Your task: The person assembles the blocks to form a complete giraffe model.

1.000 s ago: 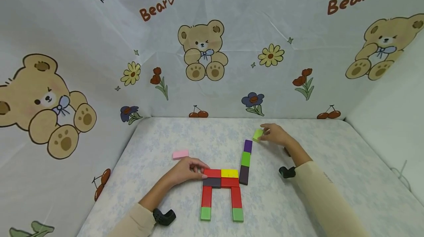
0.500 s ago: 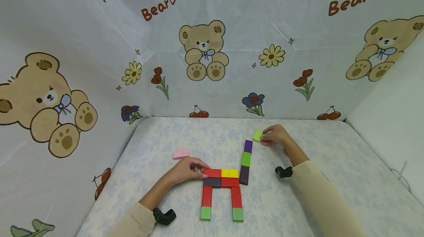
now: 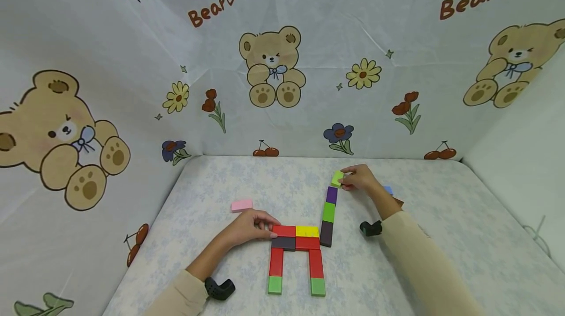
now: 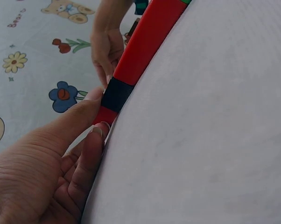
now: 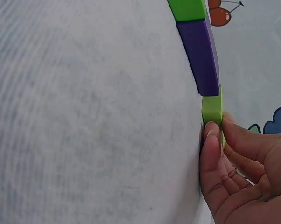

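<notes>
My right hand [image 3: 358, 177] pinches a yellow-green block [image 3: 337, 178] between thumb and fingers. In the right wrist view this block [image 5: 212, 108] sits at the end of the purple block [image 5: 200, 56]. Below the purple block in the head view runs a green block [image 3: 328, 212], then a dark one [image 3: 326, 233]. My left hand [image 3: 248, 227] pinches the left end of a red block [image 3: 284, 231], its thumb near the dark grey block [image 3: 283, 243] beneath. A yellow block [image 3: 307, 231] lies beside that red one, above another red block [image 3: 307, 243].
Two upright red blocks [image 3: 275, 262] end in green blocks [image 3: 274, 285] at the near side. A pink block [image 3: 242, 205] lies behind my left hand. Blue [image 3: 388, 190] and brown [image 3: 399, 202] blocks show partly behind my right forearm. A bear-printed sheet [image 3: 309, 124] backs the table.
My right hand has shifted left with the yellow-green block, bringing it above the purple one. A blue block has come into sight behind that forearm. My left hand stays put.
</notes>
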Demonstrator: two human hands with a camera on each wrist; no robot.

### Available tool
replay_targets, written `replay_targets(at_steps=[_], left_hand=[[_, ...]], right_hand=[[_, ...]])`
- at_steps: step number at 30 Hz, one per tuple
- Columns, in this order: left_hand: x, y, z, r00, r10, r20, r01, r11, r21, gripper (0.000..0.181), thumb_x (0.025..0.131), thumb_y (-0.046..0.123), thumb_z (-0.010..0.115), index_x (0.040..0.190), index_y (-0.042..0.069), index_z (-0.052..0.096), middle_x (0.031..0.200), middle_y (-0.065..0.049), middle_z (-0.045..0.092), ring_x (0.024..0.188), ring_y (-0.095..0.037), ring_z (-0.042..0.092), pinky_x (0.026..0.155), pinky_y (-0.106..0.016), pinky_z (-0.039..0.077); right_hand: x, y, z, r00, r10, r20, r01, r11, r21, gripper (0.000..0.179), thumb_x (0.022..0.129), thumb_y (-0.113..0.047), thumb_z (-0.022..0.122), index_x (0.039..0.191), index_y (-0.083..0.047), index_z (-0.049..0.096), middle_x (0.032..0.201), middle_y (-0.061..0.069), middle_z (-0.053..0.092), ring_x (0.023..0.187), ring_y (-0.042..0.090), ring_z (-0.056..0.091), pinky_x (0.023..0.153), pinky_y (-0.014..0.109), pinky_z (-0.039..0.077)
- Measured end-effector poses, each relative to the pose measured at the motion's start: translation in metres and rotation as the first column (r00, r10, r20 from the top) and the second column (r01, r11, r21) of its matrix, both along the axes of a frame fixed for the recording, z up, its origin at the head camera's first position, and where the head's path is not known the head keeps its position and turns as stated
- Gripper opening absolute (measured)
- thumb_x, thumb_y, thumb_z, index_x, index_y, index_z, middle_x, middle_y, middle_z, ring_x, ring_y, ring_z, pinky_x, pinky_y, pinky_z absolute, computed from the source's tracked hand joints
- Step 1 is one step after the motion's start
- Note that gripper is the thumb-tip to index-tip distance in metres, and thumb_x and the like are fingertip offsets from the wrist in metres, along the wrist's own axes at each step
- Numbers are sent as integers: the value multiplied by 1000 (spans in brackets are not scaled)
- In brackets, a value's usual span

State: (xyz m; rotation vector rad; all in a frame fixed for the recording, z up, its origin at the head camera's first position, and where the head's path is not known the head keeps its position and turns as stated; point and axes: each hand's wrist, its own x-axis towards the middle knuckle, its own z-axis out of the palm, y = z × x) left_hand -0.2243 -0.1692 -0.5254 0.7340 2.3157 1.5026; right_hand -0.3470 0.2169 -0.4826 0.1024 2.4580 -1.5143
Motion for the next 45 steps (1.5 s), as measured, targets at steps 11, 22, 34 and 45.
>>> replay_targets(at_steps=[11, 22, 34, 45], left_hand=[[-1, 1, 2, 1000, -16, -2, 16, 1000, -2, 25, 85, 18, 85, 109, 20, 80, 88, 0, 68, 68, -13, 57, 61, -23, 45], [-2, 3, 1, 1000, -17, 3, 17, 1000, 9, 25, 84, 18, 85, 109, 19, 80, 89, -1, 68, 68, -12, 57, 61, -22, 44], [-2, 3, -1, 1000, -5, 8, 5, 1000, -3, 26, 84, 18, 85, 109, 21, 80, 89, 1, 68, 68, -12, 57, 61, -22, 44], [-2, 0, -1, 1000, 3, 6, -3, 1000, -3, 26, 84, 17, 85, 110, 20, 79, 89, 1, 68, 68, -13, 57, 62, -23, 45]], right_hand=[[-1, 0, -2, 995, 80, -55, -74, 993, 91, 48, 94, -9, 73, 137, 6, 59, 88, 11, 72, 71, 16, 67, 64, 28, 57], [2, 2, -4, 992, 106, -72, -97, 988, 119, 49, 94, -12, 74, 137, 6, 60, 89, 9, 70, 73, 14, 64, 64, 26, 55], [6, 10, -1, 985, 142, -94, -131, 985, 113, 51, 96, -14, 71, 137, 12, 55, 88, 14, 73, 72, 18, 68, 63, 30, 57], [38, 24, 15, 994, 41, -105, -31, 994, 100, 46, 102, -24, 63, 138, 4, 57, 109, 21, 71, 91, 28, 68, 80, 38, 57]])
